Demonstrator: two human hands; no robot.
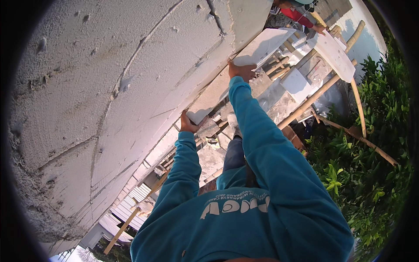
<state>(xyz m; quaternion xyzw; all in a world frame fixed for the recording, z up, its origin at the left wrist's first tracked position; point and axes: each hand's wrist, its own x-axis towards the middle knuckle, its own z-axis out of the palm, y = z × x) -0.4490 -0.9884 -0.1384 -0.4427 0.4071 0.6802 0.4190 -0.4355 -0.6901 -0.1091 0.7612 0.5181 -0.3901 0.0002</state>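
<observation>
A pale lightweight concrete block (209, 99) lies flush along the foot of the rough grey wall (144, 83). My left hand (188, 124) is closed around its near end, thumb against the face. At the far end my right hand (241, 71) grips the same block, its fingers partly hidden by the wall side. Beyond my right hand another pale block (264, 46) sits against the wall in line with it. Both my arms are stretched forward in blue sleeves.
A co-worker's hand (321, 29), below a red sleeve, touches a white slab (334, 56) at the top right. Bamboo poles (305, 107) form scaffolding beside me. A white block (296, 85) rests on the planks. Leafy bushes (362, 174) grow at the right.
</observation>
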